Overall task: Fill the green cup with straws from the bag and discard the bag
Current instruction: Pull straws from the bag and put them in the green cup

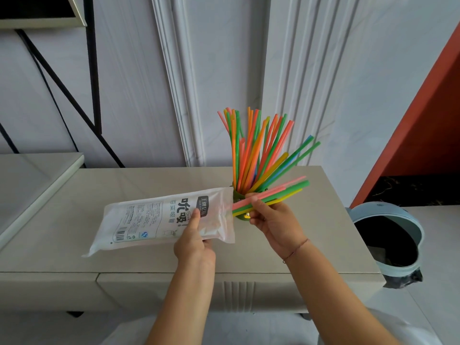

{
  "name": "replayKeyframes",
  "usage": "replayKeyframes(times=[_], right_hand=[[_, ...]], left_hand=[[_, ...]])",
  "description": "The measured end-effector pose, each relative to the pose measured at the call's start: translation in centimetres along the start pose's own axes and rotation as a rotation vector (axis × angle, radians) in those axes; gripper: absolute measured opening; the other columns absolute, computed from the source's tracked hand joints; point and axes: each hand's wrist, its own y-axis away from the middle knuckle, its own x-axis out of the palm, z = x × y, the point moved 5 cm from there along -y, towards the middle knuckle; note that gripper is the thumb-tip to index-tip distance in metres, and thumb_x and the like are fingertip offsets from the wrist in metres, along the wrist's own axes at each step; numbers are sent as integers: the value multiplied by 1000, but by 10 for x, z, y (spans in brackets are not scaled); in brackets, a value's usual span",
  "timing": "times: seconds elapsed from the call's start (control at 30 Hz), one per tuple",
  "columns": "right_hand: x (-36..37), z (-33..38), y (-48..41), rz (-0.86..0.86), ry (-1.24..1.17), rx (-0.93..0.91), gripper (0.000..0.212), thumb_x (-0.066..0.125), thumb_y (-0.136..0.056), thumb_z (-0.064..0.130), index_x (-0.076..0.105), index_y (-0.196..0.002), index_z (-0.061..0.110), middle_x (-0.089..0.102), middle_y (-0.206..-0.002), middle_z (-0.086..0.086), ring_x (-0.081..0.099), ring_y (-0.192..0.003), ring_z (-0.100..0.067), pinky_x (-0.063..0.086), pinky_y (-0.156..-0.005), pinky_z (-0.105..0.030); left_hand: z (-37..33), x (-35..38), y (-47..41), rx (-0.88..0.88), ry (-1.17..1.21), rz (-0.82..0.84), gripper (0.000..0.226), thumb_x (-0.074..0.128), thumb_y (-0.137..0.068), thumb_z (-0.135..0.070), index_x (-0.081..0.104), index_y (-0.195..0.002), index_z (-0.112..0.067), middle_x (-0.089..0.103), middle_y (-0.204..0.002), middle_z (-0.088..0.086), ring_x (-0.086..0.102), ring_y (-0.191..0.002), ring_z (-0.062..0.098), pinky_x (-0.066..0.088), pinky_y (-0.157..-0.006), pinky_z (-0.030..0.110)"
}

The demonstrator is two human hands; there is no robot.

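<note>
My left hand point(195, 241) grips the white printed straw bag point(159, 220) by its lower edge near the open mouth, holding it flat above the cabinet. My right hand point(271, 220) pinches a small bunch of pink, green and yellow straws point(273, 194) lying sideways, their left ends at the bag's mouth. Just behind that hand stands the green cup point(238, 195), mostly hidden, with several colourful straws point(254, 150) fanned upright in it.
The cup stands on a beige cabinet top point(124, 185) against a white panelled wall. A pale blue bin point(388, 240) with a black liner stands on the floor at the cabinet's right end. A lower beige surface point(32, 180) lies to the left.
</note>
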Motion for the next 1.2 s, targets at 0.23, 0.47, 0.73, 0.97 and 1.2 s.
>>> replayKeyframes(times=[0.23, 0.47, 0.73, 0.97, 1.2], right_hand=[[-5, 8, -1, -60, 13, -12, 9, 59, -90, 11, 64, -91, 4, 56, -68, -6, 51, -54, -10, 49, -52, -20], [8, -4, 2, 8, 54, -1, 10, 61, -88, 10, 67, -92, 2, 64, -68, -4, 54, -54, -9, 50, -55, -21], [-30, 40, -11, -247, 178, -114, 13, 64, -86, 10, 65, -84, -3, 59, -60, -7, 57, -47, -9, 53, -53, -18], [-52, 83, -14, -394, 294, -250, 8, 64, -87, 17, 66, -85, 9, 62, -68, -6, 60, -53, -9, 56, -60, -17], [-46, 88, -19, -438, 553, -280, 12, 63, -88, 26, 64, -78, 19, 66, -69, -2, 65, -60, -10, 53, -65, -23]], left_hand=[[1, -1, 2, 6, -21, -14, 36, 78, -78, -8, 59, -109, -14, 67, -115, 3, 66, -82, 12, 54, -92, 38], [6, 4, 7, -6, -14, 6, 40, 75, -80, -5, 59, -116, -10, 67, -115, 7, 66, -77, 13, 54, -76, 34], [-11, -13, -9, 10, -18, -51, 43, 77, -79, -9, 58, -118, -12, 67, -123, 6, 67, -91, 18, 55, -80, 35], [-9, -12, -10, -2, -6, -41, 39, 76, -80, -9, 59, -115, -12, 66, -123, 6, 67, -88, 17, 54, -84, 35], [-9, -5, -8, -4, 9, 2, 44, 74, -82, -8, 58, -122, -11, 66, -125, 7, 67, -84, 16, 56, -75, 36]])
